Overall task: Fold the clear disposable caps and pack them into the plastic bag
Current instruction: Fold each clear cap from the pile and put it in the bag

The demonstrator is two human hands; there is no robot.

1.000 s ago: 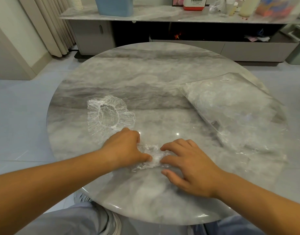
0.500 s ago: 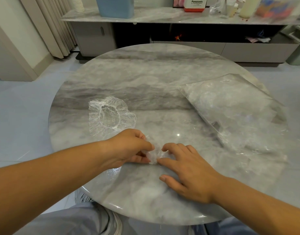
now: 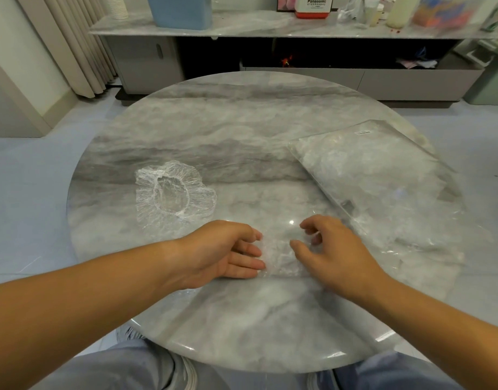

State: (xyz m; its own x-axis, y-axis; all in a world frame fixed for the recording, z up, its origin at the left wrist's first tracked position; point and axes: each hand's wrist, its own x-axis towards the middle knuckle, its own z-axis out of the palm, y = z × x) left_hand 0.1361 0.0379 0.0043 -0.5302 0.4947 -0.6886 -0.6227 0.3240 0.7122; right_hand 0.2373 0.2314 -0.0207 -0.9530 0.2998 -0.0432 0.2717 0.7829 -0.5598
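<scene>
A folded cap (image 3: 280,258) lies on the table (image 3: 242,136) between both hands. The left hand (image 3: 222,256) is relaxed, with fairly straight fingertips touching the cap's edge. The right hand (image 3: 337,249) is loosely curled and apparently grips nothing. An unfolded cap (image 3: 173,198) lies to the left; the plastic bag (image 3: 382,187) lies to the right.

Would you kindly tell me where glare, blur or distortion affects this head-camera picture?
Head view: a small light glint sits on the marble table; the plastic bag and the folded cap between left hand and right hand barely stand out from the marble; the right fingertips look slightly motion-blurred; the far console bows from wide-angle distortion, its right-end clutter soft.
</scene>
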